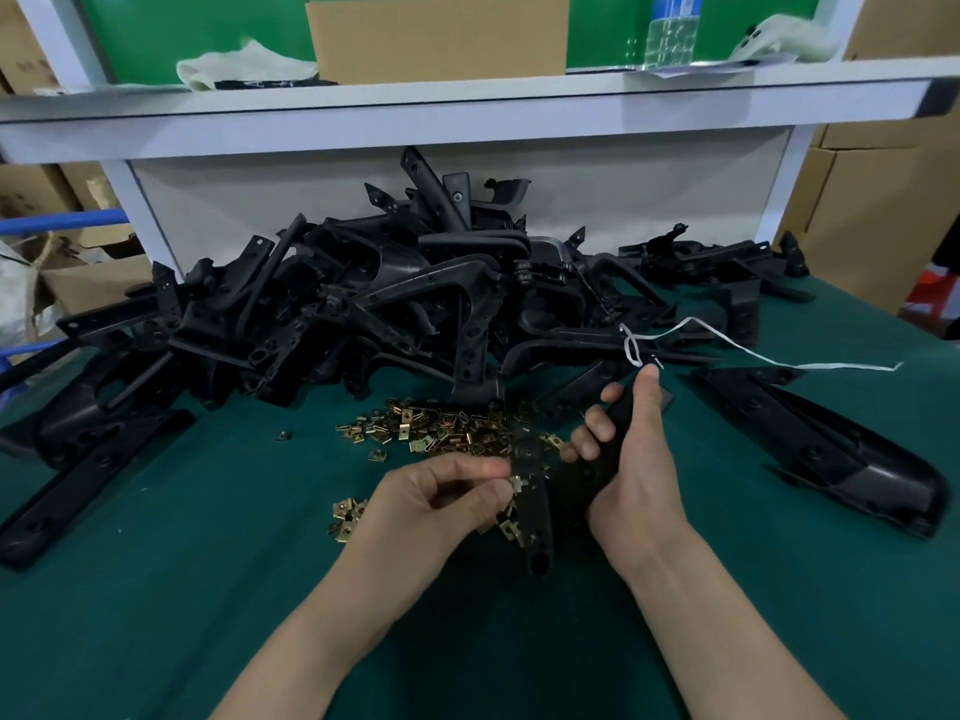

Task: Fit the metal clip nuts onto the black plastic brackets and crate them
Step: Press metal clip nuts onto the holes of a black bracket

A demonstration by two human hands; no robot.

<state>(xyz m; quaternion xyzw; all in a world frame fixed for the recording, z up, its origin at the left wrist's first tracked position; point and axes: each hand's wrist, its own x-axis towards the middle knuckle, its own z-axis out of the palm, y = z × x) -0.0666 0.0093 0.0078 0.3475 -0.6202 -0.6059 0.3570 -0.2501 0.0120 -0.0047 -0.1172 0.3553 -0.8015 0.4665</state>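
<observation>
Head view, the only one.

- Both hands work close together over the dark green cloth-covered table (208, 589), near its front middle.
- Right hand (636, 475) is wrapped round one limb of a black plastic bracket (535, 511), thumb lying up along it, and holds it just above the table.
- Left hand (447, 498) pinches a small brass-coloured metal clip nut (517, 483) between thumb and forefinger, pressed against the edge of the bracket's free arm.
- Step in hand, as judged: seating a clip nut on the bracket. Whether it is fully home cannot be told; the fingers hide most of it.
- Next move likely calls for a firm sideways push until the clip straddles the edge over its hole, while the right hand braces against the push.
- The visible arm's long axis runs roughly towards and away from the person. Its rounded boss points away and its blunt end towards the person; the gripped limb angles off to the far right.
- A loose heap of brass-coloured clip nuts (441, 426) lies just beyond the hands, and a smaller cluster (345, 517) lies just left of the left hand.
- A big tangled pile of black plastic brackets (389, 304) fills the back of the table.
- No crate is in sight, so crating looks some way off.
</observation>
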